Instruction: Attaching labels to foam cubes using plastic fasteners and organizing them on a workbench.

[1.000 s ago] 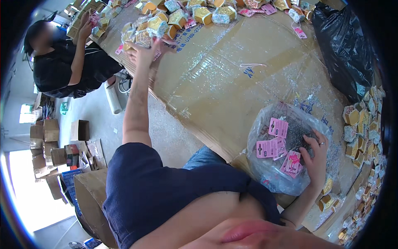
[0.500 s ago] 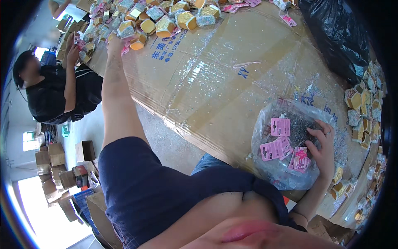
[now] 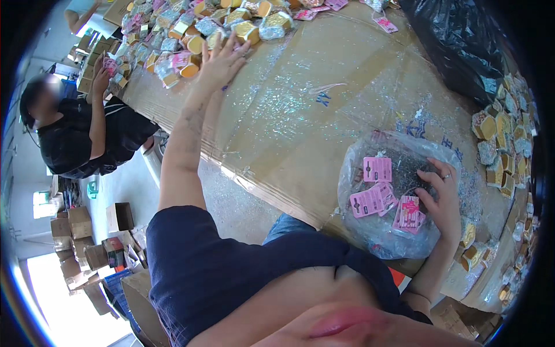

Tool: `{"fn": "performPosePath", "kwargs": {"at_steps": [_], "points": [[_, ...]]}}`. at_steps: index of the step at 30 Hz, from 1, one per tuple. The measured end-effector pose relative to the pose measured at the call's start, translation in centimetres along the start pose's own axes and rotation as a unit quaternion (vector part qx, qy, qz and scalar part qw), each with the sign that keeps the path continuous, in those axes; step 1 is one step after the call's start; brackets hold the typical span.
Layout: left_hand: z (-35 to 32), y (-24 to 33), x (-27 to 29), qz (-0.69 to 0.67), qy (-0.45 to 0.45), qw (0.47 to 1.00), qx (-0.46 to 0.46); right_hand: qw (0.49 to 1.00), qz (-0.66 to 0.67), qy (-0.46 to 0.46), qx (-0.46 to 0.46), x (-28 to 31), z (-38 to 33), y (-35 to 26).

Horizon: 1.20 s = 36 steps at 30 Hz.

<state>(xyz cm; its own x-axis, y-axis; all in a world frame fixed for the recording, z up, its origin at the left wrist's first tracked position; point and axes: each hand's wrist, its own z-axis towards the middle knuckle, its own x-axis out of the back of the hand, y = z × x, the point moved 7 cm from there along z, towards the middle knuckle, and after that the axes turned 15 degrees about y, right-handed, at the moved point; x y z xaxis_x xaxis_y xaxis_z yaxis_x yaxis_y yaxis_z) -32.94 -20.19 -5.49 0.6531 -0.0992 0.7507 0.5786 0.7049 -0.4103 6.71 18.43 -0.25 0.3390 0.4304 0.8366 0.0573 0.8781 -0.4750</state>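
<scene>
At the far left, my left hand (image 3: 222, 65) reaches over the cardboard-covered table, fingers spread with nothing held. Its fingertips are beside the near edge of a heap of gold, glittery hexagonal pieces (image 3: 245, 33). A clear plastic bag (image 3: 361, 234) lies near me on the right. Inside it is a dark mass (image 3: 404, 168) of fine pieces, too small to name. Several pink cards with hang holes (image 3: 367, 199) lie on top. My right hand (image 3: 442, 199), a ring on one finger, rests at the bag's right side, its bent fingers apart over the dark mass.
A black plastic bag (image 3: 457, 46) lies at the far right. More gold glittery pieces (image 3: 497, 141) are piled along the right side. Glitter and a thin pale loop (image 3: 326, 88) lie on the cardboard (image 3: 277, 168). A co-worker in black (image 3: 69, 136) works at the left.
My left hand has moved right along the heap's near edge, and its fingers have spread. My right hand stays at the clear bag. The view has shifted slightly.
</scene>
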Motion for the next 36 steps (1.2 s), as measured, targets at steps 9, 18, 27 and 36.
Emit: {"fn": "performPosePath", "kwargs": {"at_steps": [9, 18, 27, 36], "points": [[-1.1, -7.4, -2.8, 0.0, 0.032, 0.998, -0.049, 1.0, 0.018, 0.009, 0.009, 0.2, -0.2, 0.0], [1.5, -9.0, -1.4, -0.116, 0.034, 0.92, 0.372, 1.0, 0.001, 0.011, 0.024, 0.2, -0.6, 0.1], [3.3, -5.7, -7.0, 0.155, 0.04, 0.985, -0.069, 0.999, 0.019, 0.016, 0.044, 0.5, -0.7, 0.2], [11.8, -1.7, -3.8, -0.154, 0.126, 0.964, 0.176, 0.998, 0.013, 0.028, 0.054, 0.4, -0.8, 0.4]]}}
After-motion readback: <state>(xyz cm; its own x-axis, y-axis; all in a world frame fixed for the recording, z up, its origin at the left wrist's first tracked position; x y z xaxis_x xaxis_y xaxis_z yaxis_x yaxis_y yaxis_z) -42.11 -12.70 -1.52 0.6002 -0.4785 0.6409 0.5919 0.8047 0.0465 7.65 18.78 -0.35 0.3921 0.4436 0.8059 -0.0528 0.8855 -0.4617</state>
